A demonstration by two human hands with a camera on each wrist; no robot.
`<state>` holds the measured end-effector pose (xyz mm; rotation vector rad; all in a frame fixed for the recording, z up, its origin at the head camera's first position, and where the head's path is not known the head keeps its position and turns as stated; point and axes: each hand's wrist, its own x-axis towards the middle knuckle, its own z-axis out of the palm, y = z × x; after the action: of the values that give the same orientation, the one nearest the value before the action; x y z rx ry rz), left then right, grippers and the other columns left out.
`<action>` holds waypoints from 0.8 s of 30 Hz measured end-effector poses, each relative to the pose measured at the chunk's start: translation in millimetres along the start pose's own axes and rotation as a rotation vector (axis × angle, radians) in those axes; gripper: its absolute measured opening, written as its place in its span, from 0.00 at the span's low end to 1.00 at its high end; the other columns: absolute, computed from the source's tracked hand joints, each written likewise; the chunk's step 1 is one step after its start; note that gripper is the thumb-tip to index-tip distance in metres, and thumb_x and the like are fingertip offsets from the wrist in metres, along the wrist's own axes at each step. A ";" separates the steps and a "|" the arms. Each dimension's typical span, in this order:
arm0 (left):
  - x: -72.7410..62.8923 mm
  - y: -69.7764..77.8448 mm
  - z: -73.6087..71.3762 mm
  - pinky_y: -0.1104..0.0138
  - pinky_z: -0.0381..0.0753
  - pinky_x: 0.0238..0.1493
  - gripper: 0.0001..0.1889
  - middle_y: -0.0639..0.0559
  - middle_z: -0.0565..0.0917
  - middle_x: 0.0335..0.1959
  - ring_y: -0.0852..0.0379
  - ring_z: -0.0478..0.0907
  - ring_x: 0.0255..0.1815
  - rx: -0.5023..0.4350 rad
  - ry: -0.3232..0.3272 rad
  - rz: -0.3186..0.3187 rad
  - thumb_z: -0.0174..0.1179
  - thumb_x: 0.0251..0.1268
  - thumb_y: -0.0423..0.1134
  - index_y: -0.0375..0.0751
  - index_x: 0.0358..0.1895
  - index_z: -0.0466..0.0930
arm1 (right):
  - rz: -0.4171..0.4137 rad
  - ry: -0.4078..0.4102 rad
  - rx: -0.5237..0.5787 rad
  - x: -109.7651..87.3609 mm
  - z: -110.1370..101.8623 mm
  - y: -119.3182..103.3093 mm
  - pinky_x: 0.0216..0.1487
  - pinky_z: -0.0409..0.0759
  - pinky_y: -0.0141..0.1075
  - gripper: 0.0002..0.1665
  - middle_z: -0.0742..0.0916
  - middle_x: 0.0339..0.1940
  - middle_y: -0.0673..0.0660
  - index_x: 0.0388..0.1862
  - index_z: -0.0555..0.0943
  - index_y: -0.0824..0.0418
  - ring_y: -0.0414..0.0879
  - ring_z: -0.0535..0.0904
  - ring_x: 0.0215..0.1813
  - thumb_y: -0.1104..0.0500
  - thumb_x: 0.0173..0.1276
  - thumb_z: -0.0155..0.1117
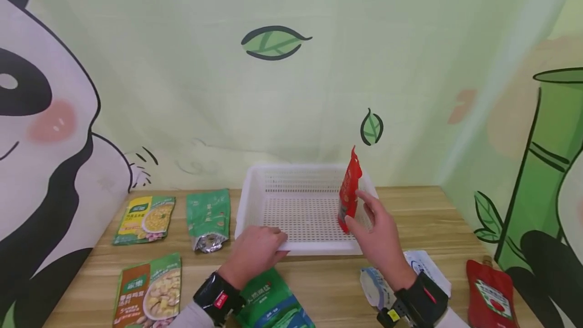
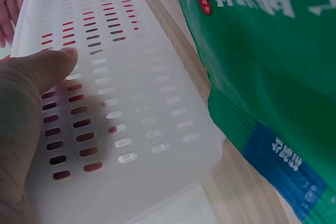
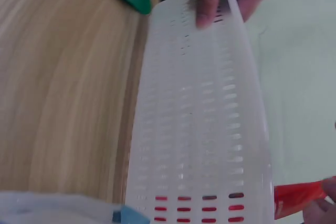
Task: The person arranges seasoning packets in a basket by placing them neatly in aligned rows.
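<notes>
A white perforated plastic basket (image 1: 300,248) stands against the back wall. My left hand (image 1: 256,253) grips its front rim, with the thumb (image 2: 52,69) outside the front wall and the fingers over the inside. At the basket's right end, my right hand (image 1: 379,234) holds a red pouch (image 1: 349,191) upright between thumb and fingers. The pouch's lower edge reaches down inside the basket, and red shows through the slots in both wrist views. Below my left wrist lies a green pouch (image 1: 273,302), which the left wrist view shows close up.
To the left lie a yellow-green food pouch (image 1: 144,220), a green pouch with a silver end (image 1: 208,219) and a brown-green food pouch (image 1: 148,292). Right of the basket's front are a white-blue package (image 1: 428,272), another partly hidden package (image 1: 375,287) and a red spouted pouch (image 1: 490,292).
</notes>
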<state>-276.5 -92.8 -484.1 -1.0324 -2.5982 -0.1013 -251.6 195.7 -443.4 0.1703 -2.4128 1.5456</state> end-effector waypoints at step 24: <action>0.0 -0.2 -1.1 0.66 0.76 0.25 0.12 0.57 0.87 0.29 0.58 0.79 0.24 -0.001 -0.026 -0.002 0.75 0.66 0.50 0.49 0.34 0.86 | -0.010 0.014 -0.143 -1.7 -5.7 -1.6 0.76 0.70 0.55 0.39 0.74 0.79 0.62 0.78 0.69 0.64 0.59 0.68 0.81 0.61 0.73 0.74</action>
<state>-276.3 -93.2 -483.1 -1.0388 -2.6230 -0.0904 -248.7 200.1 -440.3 0.1426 -2.4958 1.3585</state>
